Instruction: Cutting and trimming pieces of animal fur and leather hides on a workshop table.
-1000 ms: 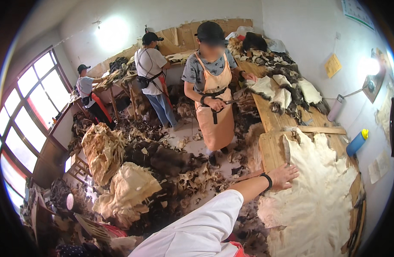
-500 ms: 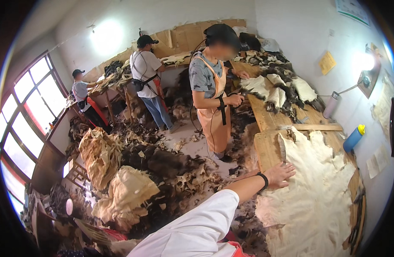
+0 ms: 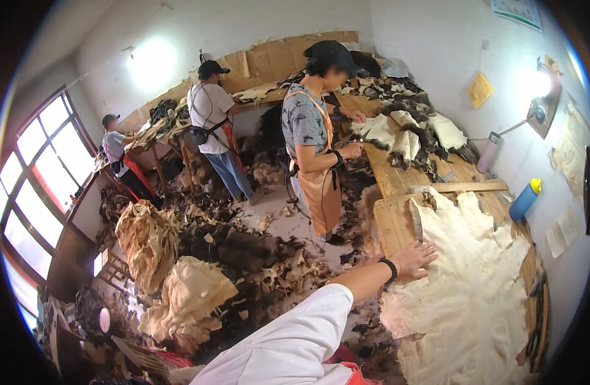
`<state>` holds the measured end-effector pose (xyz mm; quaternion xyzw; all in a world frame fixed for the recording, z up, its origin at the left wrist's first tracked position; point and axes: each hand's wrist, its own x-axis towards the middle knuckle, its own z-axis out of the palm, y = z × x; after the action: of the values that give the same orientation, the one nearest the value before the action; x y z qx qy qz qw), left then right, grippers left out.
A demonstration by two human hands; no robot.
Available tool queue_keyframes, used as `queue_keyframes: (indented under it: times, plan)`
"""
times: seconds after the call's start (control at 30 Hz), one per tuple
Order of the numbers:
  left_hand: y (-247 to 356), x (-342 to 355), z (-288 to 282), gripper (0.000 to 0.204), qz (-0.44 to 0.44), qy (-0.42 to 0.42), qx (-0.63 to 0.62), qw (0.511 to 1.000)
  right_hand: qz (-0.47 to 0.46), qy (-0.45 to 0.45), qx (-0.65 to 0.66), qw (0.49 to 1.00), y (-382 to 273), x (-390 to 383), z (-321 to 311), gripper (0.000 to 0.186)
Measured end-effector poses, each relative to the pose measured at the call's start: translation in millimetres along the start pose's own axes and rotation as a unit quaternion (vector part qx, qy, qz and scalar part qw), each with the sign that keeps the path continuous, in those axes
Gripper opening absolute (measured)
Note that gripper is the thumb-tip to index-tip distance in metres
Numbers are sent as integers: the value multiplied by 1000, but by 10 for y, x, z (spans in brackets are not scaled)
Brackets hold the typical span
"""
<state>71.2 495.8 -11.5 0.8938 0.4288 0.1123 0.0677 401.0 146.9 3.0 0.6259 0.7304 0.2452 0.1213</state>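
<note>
My left hand (image 3: 415, 259) lies flat on the near left part of a large cream-white hide (image 3: 468, 282), fingers stretched out toward the right. A dark band circles its wrist, below a white sleeve. The hide is spread over a wooden worktable (image 3: 392, 228), with ragged edges and shallow wrinkles. One of its edges hangs over the table's left side, under my forearm. My right hand is not in view.
A wooden strip (image 3: 460, 187) crosses the table beyond the hide. Farther back, a co-worker in an orange apron (image 3: 321, 205) handles furry pelts (image 3: 407, 138). A blue bottle (image 3: 525, 200) and a pale tumbler (image 3: 489, 153) stand by the wall. Hide piles (image 3: 189, 298) cover the floor at left.
The whole view has shifted slightly. My left hand stays on the hide in nearly the same place. The nearest co-worker's arms and head have moved a little.
</note>
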Motion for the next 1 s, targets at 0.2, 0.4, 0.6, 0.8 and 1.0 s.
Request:
queue_keyframes:
  times: [0.2,0.4,0.6,0.8,1.0]
  plan:
    - [39,-46,-22,70,6,9,0,1000,6,-18,11,1000,-73,-43,-117,91]
    - [93,144,-13,68,96,89,-88,988,126,-132,92,979,26,-858,-205,91]
    - [-396,3,60,63,54,39,-53,996,163,-70,336,925,-46,-424,1,101]
    - [-267,261,-10,60,107,2,-35,994,208,-56,359,908,22,-566,-123,108]
    - [310,459,-180,30,-99,-40,-66,992,333,105,376,858,-298,-987,-270,68]
